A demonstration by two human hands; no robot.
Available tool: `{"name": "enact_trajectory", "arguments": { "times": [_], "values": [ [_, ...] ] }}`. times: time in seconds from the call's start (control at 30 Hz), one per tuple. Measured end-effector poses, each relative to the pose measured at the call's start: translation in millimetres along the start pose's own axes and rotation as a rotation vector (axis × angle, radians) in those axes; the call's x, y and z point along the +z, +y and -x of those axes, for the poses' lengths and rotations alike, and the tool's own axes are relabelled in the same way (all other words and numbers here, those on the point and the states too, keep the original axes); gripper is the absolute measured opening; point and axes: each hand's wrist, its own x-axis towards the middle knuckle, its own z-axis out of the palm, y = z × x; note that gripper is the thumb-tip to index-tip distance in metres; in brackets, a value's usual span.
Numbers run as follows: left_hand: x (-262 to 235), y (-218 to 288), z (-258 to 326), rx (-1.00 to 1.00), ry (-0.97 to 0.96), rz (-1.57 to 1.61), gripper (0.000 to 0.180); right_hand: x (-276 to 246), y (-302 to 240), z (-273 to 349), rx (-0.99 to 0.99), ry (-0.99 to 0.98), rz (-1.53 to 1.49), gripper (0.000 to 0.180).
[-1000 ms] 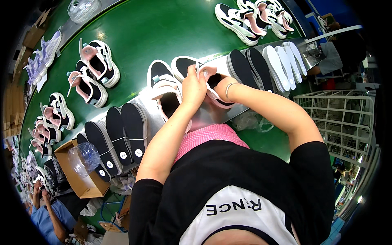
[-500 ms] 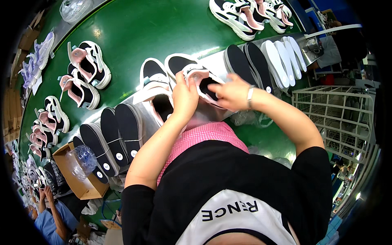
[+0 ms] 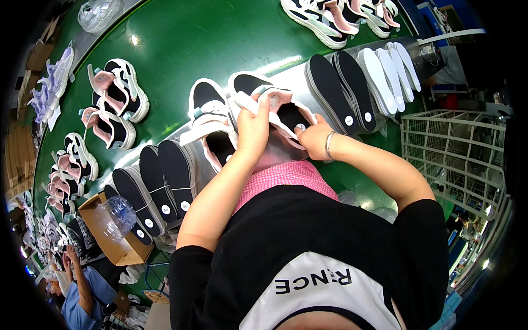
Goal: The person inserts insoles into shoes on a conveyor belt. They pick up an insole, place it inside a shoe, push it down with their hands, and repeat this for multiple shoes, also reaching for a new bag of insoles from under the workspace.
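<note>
A pink-lined shoe sits at the near edge of the green table, the left hand gripping its tongue, the right hand pinching its heel rim. A matching shoe stands just left; black insoles lie right.

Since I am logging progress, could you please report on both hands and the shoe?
Left hand gripping shoe near tongue. Right hand at rim near heel, thumb inside. Second shoe close alongside, on left.
</note>
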Motion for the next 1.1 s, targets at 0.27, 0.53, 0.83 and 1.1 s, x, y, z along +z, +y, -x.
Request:
{"name": "enact_trajectory", "arguments": {
  "times": [0.27,0.53,0.83,1.1],
  "values": [
    [-5.0,0.4,-18.3,-0.336,0.004,0.3,0.032,-37.8,-9.1,7.4,-0.185,1.048,0.083,0.018],
    [12.4,0.3,-31.2,-0.405,0.057,0.258,0.034,-42.4,27.7,-34.8,-0.278,1.079,0.119,0.018],
    [6.5,28.8,-0.1,0.547,0.242,-0.384,0.05,-21.7,14.1,21.9,-0.062,0.887,-1.028,0.013],
    [-73.2,49.7,47.5,0.654,0.179,-0.518,0.01,10.9,7.8,27.5,-0.312,0.93,-1.193,0.032]
  ]
}}
